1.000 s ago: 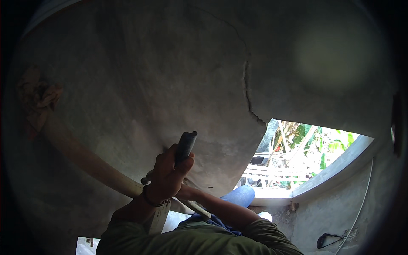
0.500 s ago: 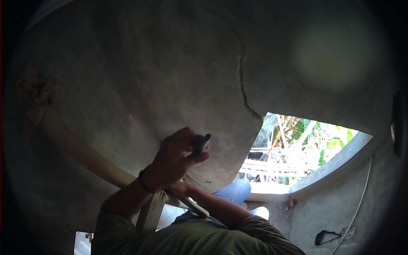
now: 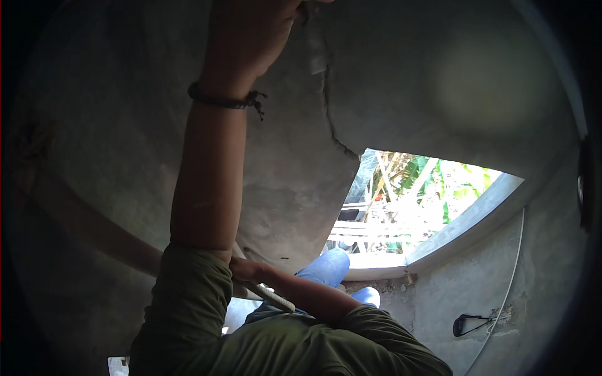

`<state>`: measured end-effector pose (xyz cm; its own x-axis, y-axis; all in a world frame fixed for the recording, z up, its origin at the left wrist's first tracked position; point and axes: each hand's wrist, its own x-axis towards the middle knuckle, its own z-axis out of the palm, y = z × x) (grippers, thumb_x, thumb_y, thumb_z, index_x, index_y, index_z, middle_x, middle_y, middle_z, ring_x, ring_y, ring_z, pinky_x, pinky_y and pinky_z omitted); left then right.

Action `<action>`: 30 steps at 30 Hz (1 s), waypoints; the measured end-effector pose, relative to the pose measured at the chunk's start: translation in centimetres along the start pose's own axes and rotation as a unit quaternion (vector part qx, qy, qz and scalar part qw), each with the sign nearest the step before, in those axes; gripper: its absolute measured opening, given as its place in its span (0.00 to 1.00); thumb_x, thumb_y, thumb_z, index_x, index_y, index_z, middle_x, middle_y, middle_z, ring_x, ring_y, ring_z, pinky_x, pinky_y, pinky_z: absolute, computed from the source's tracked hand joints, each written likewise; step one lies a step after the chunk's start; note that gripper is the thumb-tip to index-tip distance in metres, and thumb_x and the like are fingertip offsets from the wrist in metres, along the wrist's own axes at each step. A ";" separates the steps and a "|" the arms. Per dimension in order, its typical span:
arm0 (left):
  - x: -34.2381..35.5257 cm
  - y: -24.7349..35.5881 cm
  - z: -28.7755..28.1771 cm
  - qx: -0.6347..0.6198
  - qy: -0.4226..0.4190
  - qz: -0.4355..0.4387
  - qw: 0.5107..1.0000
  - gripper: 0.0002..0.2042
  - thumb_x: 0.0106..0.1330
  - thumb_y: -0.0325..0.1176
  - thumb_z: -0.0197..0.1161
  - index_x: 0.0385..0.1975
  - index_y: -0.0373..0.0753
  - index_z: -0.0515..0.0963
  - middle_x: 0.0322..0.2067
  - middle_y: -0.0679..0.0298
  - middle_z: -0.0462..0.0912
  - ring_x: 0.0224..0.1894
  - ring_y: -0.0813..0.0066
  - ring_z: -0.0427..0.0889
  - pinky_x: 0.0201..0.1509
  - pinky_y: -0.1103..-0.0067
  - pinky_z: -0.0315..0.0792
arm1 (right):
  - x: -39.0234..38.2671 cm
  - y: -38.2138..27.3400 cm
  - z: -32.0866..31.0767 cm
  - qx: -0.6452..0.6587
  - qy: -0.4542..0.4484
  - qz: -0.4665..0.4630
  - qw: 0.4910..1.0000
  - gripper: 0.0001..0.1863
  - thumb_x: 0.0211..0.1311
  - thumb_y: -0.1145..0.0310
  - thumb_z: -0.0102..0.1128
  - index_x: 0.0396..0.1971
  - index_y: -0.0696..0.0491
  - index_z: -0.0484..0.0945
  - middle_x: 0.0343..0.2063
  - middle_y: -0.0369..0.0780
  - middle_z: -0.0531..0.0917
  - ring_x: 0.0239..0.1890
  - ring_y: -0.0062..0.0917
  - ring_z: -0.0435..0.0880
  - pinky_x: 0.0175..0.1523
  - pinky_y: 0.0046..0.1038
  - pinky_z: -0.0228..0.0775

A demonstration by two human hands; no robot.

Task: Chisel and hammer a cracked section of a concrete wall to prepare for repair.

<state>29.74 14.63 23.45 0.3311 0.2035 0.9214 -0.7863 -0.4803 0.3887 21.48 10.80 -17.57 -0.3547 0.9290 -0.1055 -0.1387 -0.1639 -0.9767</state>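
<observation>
My left arm reaches up along the concrete wall point(image 3: 276, 182). At the top edge of the picture, my left hand point(image 3: 251, 41) is closed, its fingertips cut off. A bit of the dark grey handle point(image 3: 303, 14) shows at its fingers. Beside it, a pale blurred strip point(image 3: 317, 56) lies over the long crack point(image 3: 327, 113); whether it is a blade or filler I cannot tell. Low in the view, my right hand point(image 3: 248, 271) rests at a pale bar point(image 3: 277, 298). My left sleeve hides most of its fingers.
A bright opening point(image 3: 414, 207) in the wall shows leaves and poles outside. My jeans-clad knee point(image 3: 327, 266) is near its lower corner. A white cable point(image 3: 511, 288) runs down the right wall past a black loop point(image 3: 461, 324). A curved ledge point(image 3: 106, 229) lies left.
My left hand has gone up from in front of my chest to the crack, taking the dark grey handle with it. My right hand stays low by the pale bar. The view has shifted slightly.
</observation>
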 end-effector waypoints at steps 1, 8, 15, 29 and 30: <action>0.5 -0.1 -0.1 -0.007 0.003 0.004 1.000 0.11 0.59 0.34 0.65 0.36 0.36 0.76 0.29 0.64 0.80 0.32 0.77 0.81 0.35 0.83 0.76 | 0.3 0.8 -0.1 -0.004 0.007 0.003 1.000 0.18 0.61 0.62 0.50 0.40 0.62 0.75 0.31 0.38 0.80 0.33 0.19 0.74 0.40 0.28 0.68; 1.4 -1.6 -1.0 -0.084 -0.045 -0.002 0.995 0.12 0.59 0.31 0.65 0.39 0.33 0.75 0.31 0.60 0.81 0.35 0.73 0.83 0.33 0.83 0.78 | 2.3 5.9 0.3 0.048 0.072 -0.108 0.990 0.16 0.63 0.64 0.48 0.41 0.62 0.73 0.30 0.39 0.80 0.33 0.20 0.76 0.43 0.27 0.67; -2.7 -2.7 -2.5 0.009 0.034 -0.007 0.999 0.11 0.61 0.31 0.60 0.42 0.34 0.75 0.36 0.59 0.81 0.36 0.71 0.82 0.39 0.77 0.79 | 0.5 1.1 -0.7 -0.125 0.098 0.062 0.985 0.17 0.64 0.60 0.49 0.35 0.62 0.74 0.26 0.46 0.80 0.30 0.26 0.79 0.38 0.32 0.69; -2.4 -7.5 -1.5 -0.114 0.032 0.196 0.973 0.10 0.59 0.24 0.63 0.41 0.34 0.75 0.35 0.61 0.81 0.40 0.71 0.82 0.45 0.76 0.79 | -0.1 2.0 0.0 -0.148 0.131 0.071 0.978 0.19 0.59 0.56 0.55 0.38 0.59 0.75 0.29 0.45 0.82 0.32 0.28 0.81 0.39 0.32 0.69; -2.3 -7.6 -1.4 -0.102 0.013 0.215 0.971 0.10 0.60 0.24 0.62 0.40 0.33 0.75 0.35 0.61 0.81 0.40 0.72 0.81 0.44 0.76 0.78 | 0.0 2.5 -0.3 -0.147 0.133 0.069 0.978 0.19 0.59 0.56 0.55 0.38 0.59 0.75 0.29 0.45 0.82 0.32 0.28 0.81 0.39 0.32 0.69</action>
<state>34.19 19.01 18.36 -0.0624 0.0449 0.9970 -0.9371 -0.3465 -0.0431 21.38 10.46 -20.07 -0.0937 0.9645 -0.2467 0.1800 -0.2273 -0.9570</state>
